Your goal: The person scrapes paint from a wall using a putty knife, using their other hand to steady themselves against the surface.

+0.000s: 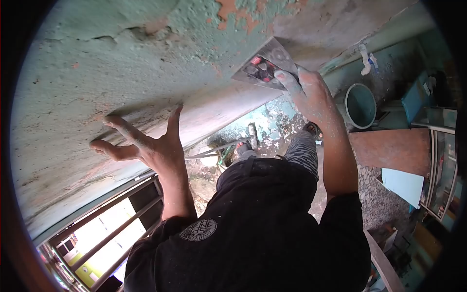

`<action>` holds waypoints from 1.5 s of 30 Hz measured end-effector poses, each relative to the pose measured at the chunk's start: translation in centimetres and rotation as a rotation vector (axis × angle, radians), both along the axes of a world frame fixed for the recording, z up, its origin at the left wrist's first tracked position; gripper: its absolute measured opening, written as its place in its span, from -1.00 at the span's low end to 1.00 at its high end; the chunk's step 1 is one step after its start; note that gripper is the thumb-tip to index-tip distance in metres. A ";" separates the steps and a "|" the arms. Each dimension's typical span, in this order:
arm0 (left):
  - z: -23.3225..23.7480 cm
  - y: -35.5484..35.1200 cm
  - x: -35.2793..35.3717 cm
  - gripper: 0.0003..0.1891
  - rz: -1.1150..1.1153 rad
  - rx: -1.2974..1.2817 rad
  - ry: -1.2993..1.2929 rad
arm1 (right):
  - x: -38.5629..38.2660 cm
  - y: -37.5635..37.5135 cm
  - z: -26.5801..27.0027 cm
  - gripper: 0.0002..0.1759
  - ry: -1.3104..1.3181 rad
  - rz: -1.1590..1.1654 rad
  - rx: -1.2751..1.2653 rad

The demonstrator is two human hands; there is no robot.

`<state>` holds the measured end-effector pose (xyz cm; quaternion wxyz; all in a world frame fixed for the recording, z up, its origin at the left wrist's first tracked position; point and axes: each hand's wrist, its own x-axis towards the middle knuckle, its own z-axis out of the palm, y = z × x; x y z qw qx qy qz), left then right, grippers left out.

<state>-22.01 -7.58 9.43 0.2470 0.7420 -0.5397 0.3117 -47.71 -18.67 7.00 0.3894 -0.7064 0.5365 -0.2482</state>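
Scraper handle is hidden inside the right hand, so only the blade shows. Count: one scraper, one bucket, two hands. Right fingers are clamped on the scraper, blade flat against the peeling green wall near its stepped edge. Left hand is splayed, fingers apart, fingertips on the wall.

1. The left hand lay spread flat on the wall, well left of the right hand.
2. The scraper sat gripped in the right hand, with its blade against that same wall, higher up.
3. The barred window ran below the left hand.
4. The bucket stood on the floor, just right of the right hand.
5. The board lay right of the forearm, with a sheet at its lower edge.
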 end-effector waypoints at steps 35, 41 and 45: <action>-0.2 -0.2 0.0 0.21 -0.087 -0.098 0.091 | -1.1 -1.1 1.8 -0.52 -0.096 0.052 -0.141; -0.2 -0.2 -0.2 0.19 -0.092 -0.093 0.088 | -1.7 -0.7 1.5 -0.51 -0.103 0.026 -0.172; 0.1 -0.3 -0.5 0.17 -0.083 -0.081 0.085 | -2.3 -2.0 1.0 -0.51 0.012 0.036 -0.169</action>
